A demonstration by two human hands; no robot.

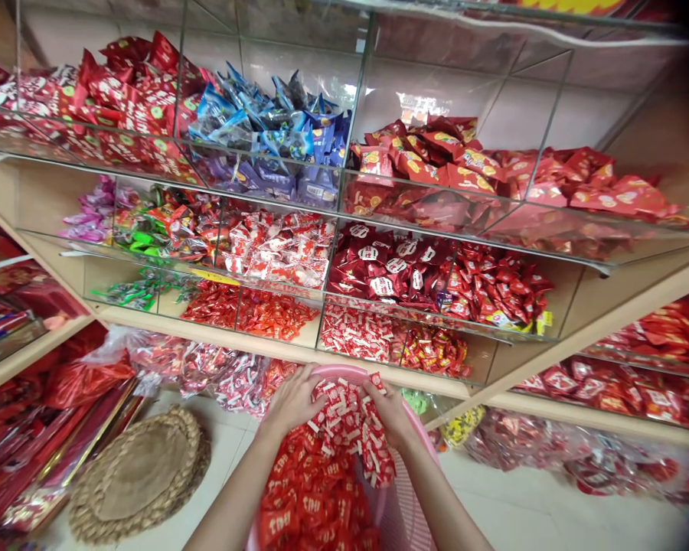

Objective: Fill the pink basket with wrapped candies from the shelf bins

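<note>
A pink plastic basket (416,428) stands below the shelves. Red wrapped candies with gold print (315,497) fill its near left part, and smaller red-and-white wrapped candies (344,417) lie heaped at its far side. My left hand (290,402) is curled at the left of this heap, by the far rim, with its thumb against the candies. From the other side my right hand (389,413) closes on the same small candies, one showing at its fingertips. The undersides of both hands are hidden.
Glass-fronted shelf bins hold candies, among them red-and-white ones (356,337) right behind the basket and small red ones (253,310) to the left. A woven straw stool (141,471) is on the tiled floor at left. Bagged candies (528,440) lie under the right shelf.
</note>
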